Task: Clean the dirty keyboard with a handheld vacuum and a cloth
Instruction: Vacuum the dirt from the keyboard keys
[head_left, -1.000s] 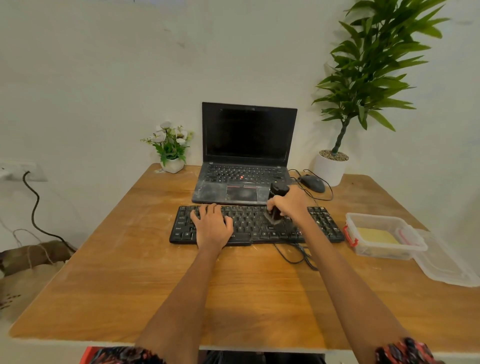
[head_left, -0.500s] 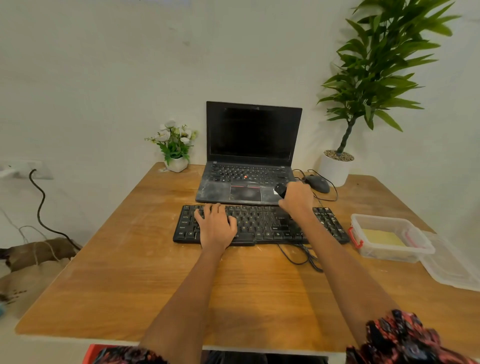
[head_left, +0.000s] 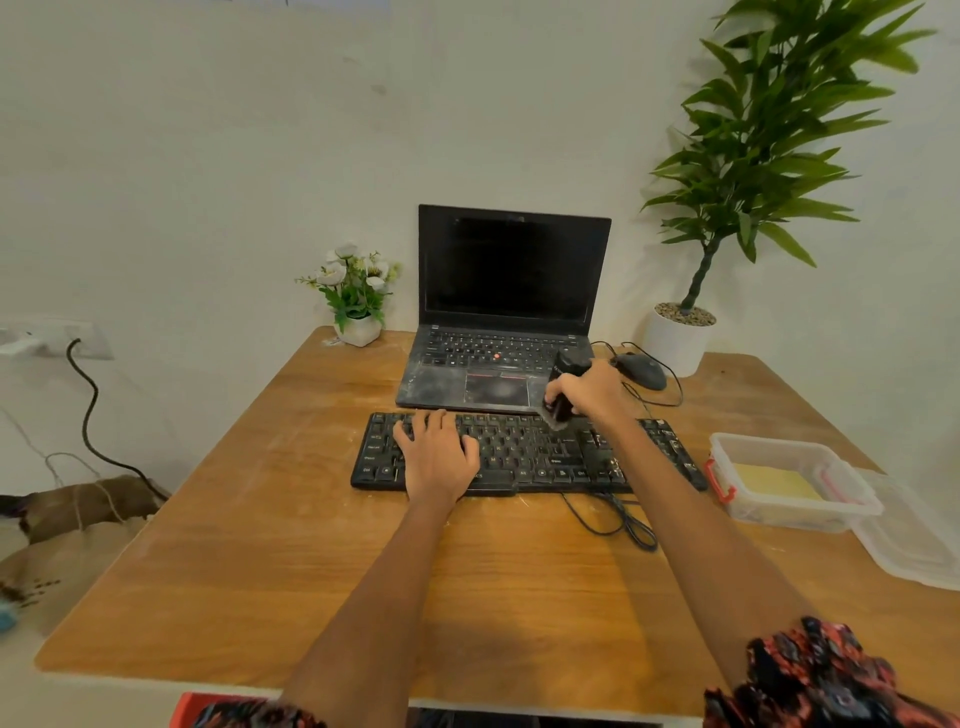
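left hand (head_left: 439, 457) lies flat on keyboard (head_left: 524, 452); right hand (head_left: 589, 389) has its grip clenched round vacuum (head_left: 563, 384).

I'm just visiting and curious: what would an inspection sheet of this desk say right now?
Surface: wooden table, pale dusty smears near the keyboard.
Job's things: black keyboard lying flat; vacuum with its nozzle at the top key row; yellow cloth inside an open clear box.
Clutter: dusty laptop, mouse, box lid, small flower pot.
Hands: left hand flat on the keys; right hand grips the vacuum.
Cables: keyboard cable looped in front; mouse cable; black wall cable.
Surroundings: tall plant, white wall.
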